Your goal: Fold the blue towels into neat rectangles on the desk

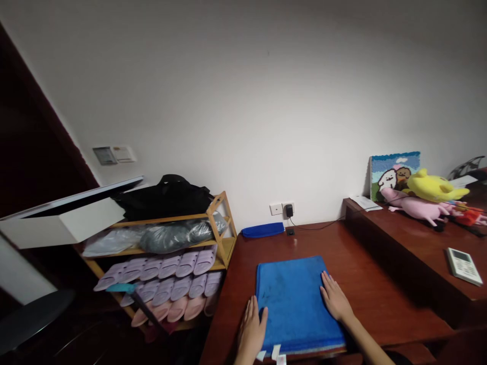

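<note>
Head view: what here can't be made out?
- Blue towel: near edge with white tags cut off by the frame bottom.
- Left hand, right hand: palms lie flat on the towel, undersides hidden.
- Wall panel: too small to read.
- Shelf bags: contents hidden.

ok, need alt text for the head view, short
A person's left hand and right hand lie flat on the side edges of a folded blue towel on a dark wooden table. A bamboo shoe rack with purple and pink slippers stands left; plush toys sit far right.
</note>
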{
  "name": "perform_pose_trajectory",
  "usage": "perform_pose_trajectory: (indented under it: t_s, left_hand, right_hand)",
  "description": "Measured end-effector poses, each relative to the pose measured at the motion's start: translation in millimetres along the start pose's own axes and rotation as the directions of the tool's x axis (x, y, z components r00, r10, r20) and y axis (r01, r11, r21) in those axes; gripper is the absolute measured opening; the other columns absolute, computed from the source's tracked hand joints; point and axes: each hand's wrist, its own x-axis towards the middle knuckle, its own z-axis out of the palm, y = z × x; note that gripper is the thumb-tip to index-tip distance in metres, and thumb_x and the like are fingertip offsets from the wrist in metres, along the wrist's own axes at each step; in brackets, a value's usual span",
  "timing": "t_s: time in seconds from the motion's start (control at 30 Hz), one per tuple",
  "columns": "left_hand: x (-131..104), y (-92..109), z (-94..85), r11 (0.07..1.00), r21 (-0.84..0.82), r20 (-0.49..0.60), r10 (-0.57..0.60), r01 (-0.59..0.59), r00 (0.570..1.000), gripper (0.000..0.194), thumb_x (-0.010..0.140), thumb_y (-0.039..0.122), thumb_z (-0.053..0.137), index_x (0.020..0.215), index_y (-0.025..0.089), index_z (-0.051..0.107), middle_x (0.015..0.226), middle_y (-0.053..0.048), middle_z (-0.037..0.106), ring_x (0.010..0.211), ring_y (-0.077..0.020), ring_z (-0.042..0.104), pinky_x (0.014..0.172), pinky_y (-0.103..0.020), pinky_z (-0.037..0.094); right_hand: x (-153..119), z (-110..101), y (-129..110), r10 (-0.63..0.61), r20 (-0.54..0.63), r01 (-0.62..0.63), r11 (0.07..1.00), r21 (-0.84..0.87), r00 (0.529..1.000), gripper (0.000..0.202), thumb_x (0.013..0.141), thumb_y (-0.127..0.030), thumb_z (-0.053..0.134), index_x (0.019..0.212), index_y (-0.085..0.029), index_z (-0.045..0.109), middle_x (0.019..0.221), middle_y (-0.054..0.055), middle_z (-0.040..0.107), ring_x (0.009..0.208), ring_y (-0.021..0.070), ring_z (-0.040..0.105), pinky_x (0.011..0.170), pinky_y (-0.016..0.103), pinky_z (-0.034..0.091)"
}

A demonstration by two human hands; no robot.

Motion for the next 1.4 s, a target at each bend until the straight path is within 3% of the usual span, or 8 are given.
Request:
perform_pose_trajectory:
  t_s: [0.13, 0.27, 0.37, 0.47, 0.6, 0.8, 1.1, 1.4]
  left_hand:
    - [26.3, 72.8, -7.1, 0.983, -0.029, -0.05, 0.182, -0.184, 0.982, 0.063, 0.107, 0.046, 0.028, 0.16, 0.015, 0.043, 0.166, -0.011, 0.044, 0.155, -0.0265, 0.038, 0.127, -0.045, 0.036]
    - [43.7, 155.3, 15.3, 0.868, -0.108, 0.027, 0.49, -0.484, 0.871, 0.064, 0.107, 0.049, 0.029, 0.161, 0.017, 0.041, 0.168, -0.009, 0.042, 0.157, -0.025, 0.035, 0.129, -0.046, 0.031]
    - [51.4, 174.6, 39.2, 0.855, -0.128, 0.088, 0.515, -0.503, 0.852, 0.068, 0.107, 0.054, 0.027, 0.163, 0.017, 0.037, 0.169, -0.011, 0.038, 0.158, -0.026, 0.033, 0.13, -0.048, 0.029]
    - [58.9, 150.7, 52.0, 0.903, -0.048, 0.094, 0.431, -0.428, 0.898, 0.068, 0.107, 0.053, 0.026, 0.165, 0.017, 0.033, 0.17, -0.011, 0.035, 0.158, -0.0276, 0.03, 0.13, -0.051, 0.028]
    - [66.9, 85.9, 42.9, 0.969, 0.112, 0.036, 0.219, -0.222, 0.975, 0.069, 0.107, 0.051, 0.025, 0.165, 0.014, 0.032, 0.17, -0.012, 0.033, 0.159, -0.0294, 0.027, 0.131, -0.051, 0.025]
    - [67.0, 18.8, 28.5, 0.991, 0.127, -0.04, 0.036, -0.031, 0.999, 0.072, 0.107, 0.052, 0.025, 0.165, 0.01, 0.03, 0.171, -0.015, 0.029, 0.159, -0.0296, 0.029, 0.129, -0.048, 0.028]
    - [66.7, 16.4, 32.7, 0.997, 0.074, -0.043, 0.034, -0.031, 0.999, 0.074, 0.105, 0.051, 0.026, 0.163, 0.006, 0.033, 0.17, -0.017, 0.03, 0.158, -0.0288, 0.031, 0.129, -0.046, 0.028]
    - [72.6, 12.1, 28.0, 0.991, 0.133, -0.015, 0.012, -0.01, 1.0, 0.071, 0.106, 0.05, 0.028, 0.162, 0.008, 0.037, 0.168, -0.017, 0.034, 0.156, -0.0308, 0.034, 0.129, -0.048, 0.029]
  right_hand:
    - [-0.4, 4.3, 5.1, 0.023, -0.042, -0.022, 0.999, 0.028, 0.999, 0.073, 0.105, -0.05, 0.02, 0.163, -0.007, 0.033, 0.171, 0.013, 0.031, 0.158, 0.0218, 0.03, 0.13, 0.042, 0.024]
    - [1.6, 4.3, 8.4, 0.005, -0.016, -0.004, 1.0, 0.029, 1.0, 0.073, 0.104, -0.051, 0.022, 0.162, -0.01, 0.037, 0.17, 0.013, 0.033, 0.158, 0.0215, 0.029, 0.13, 0.042, 0.024]
    - [2.2, 4.7, 10.3, -0.009, -0.015, 0.01, 1.0, 0.025, 1.0, 0.071, 0.104, -0.05, 0.024, 0.162, -0.012, 0.039, 0.169, 0.012, 0.034, 0.158, 0.0228, 0.03, 0.13, 0.045, 0.025]
    - [1.7, 2.5, 8.9, 0.0, 0.008, 0.0, 1.0, 0.013, 1.0, 0.071, 0.105, -0.048, 0.021, 0.163, -0.009, 0.035, 0.17, 0.012, 0.031, 0.158, 0.0225, 0.028, 0.131, 0.045, 0.022]
    - [0.2, -3.1, 3.7, 0.028, 0.064, -0.027, 0.999, -0.019, 0.998, 0.073, 0.105, -0.047, 0.018, 0.164, -0.006, 0.029, 0.173, 0.011, 0.025, 0.16, 0.0214, 0.023, 0.132, 0.041, 0.017]
    - [-0.3, -2.6, 4.9, 0.023, 0.067, -0.019, 0.999, -0.046, 0.997, 0.074, 0.104, -0.048, 0.02, 0.164, -0.005, 0.03, 0.173, 0.011, 0.027, 0.16, 0.0224, 0.025, 0.132, 0.041, 0.018]
    - [34.9, -24.1, -5.4, 0.064, 0.094, -0.051, 0.99, -0.134, 0.994, 0.074, 0.103, -0.048, 0.019, 0.165, -0.008, 0.031, 0.172, 0.008, 0.03, 0.159, 0.0228, 0.027, 0.131, 0.037, 0.02]
    - [43.8, -0.1, -6.5, 0.079, 0.114, -0.064, 0.99, -0.127, 0.99, 0.075, 0.104, -0.047, 0.013, 0.166, -0.007, 0.022, 0.174, 0.009, 0.021, 0.161, 0.022, 0.019, 0.132, 0.04, 0.015]
